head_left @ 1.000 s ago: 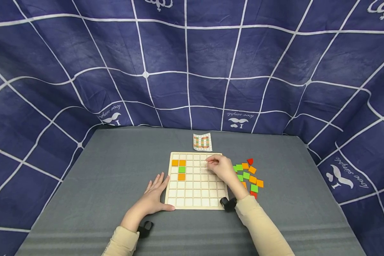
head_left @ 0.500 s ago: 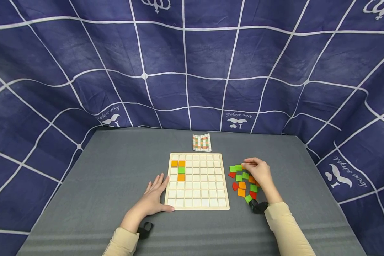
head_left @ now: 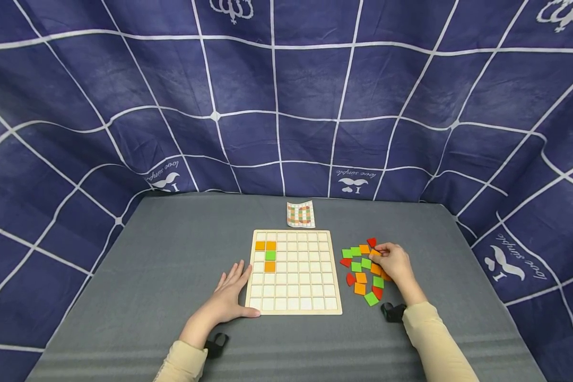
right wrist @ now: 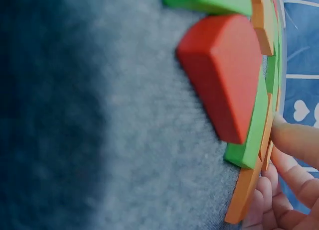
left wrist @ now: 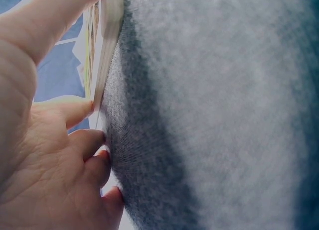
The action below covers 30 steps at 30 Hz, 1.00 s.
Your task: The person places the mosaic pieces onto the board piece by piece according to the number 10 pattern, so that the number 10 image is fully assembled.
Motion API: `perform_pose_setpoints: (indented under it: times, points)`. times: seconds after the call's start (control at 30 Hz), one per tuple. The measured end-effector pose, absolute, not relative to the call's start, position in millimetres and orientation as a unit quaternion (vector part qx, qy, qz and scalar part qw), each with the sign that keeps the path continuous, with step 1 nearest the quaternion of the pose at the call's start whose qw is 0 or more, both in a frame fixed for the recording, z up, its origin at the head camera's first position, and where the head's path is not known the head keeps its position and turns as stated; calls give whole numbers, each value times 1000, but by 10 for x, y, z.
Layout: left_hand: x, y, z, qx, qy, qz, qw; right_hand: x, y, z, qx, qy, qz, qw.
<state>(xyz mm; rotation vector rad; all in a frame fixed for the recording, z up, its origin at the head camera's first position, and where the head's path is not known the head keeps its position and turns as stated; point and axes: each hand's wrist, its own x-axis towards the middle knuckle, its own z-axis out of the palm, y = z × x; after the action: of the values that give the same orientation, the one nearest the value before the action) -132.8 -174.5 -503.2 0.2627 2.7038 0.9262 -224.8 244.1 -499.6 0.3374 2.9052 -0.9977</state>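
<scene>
A wooden grid board (head_left: pixel 293 311) with white cells lies flat on the table, bearing three orange tiles and one green tile (head_left: pixel 270 255) near its upper left. My left hand (head_left: pixel 229 297) rests at the board's left edge with fingers spread, thumb on the lower left corner; the left wrist view shows fingertips against the board's side (left wrist: pixel 112 36). To the right, my right hand (head_left: pixel 395 263) pinches an orange square tile (head_left: pixel 374 252) among the loose pieces between thumb and index finger. In the right wrist view, a red rounded wedge (right wrist: pixel 227 75) is close to the camera.
Loose green, orange and red pieces (head_left: pixel 356 267) lie scattered right of the board. Behind the board sits a small printed pattern card (head_left: pixel 300 214). A blue curtain with white lines (head_left: pixel 305 138) hangs behind the grey table (head_left: pixel 186 233).
My right hand has moved from over the board's upper right to the loose pieces, then slightly further right and down to an orange tile. My left hand stays at the board's edge.
</scene>
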Motion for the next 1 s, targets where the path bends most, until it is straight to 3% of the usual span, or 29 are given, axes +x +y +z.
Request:
perform_pose_setpoints:
  times: [0.37,0.77,1.0]
  points:
    - [-1304,-1746,-5048,86,935,319,133,-2249,2394,-4953,132,936,-323,52]
    - [-1323,-1760,-5060,82,935,317,135,-2220,2120,-4828,78,917,-391,-13]
    - [-1333,-1762,-5034,87,933,322,134,-2204,1734,-4691,38,887,-459,19]
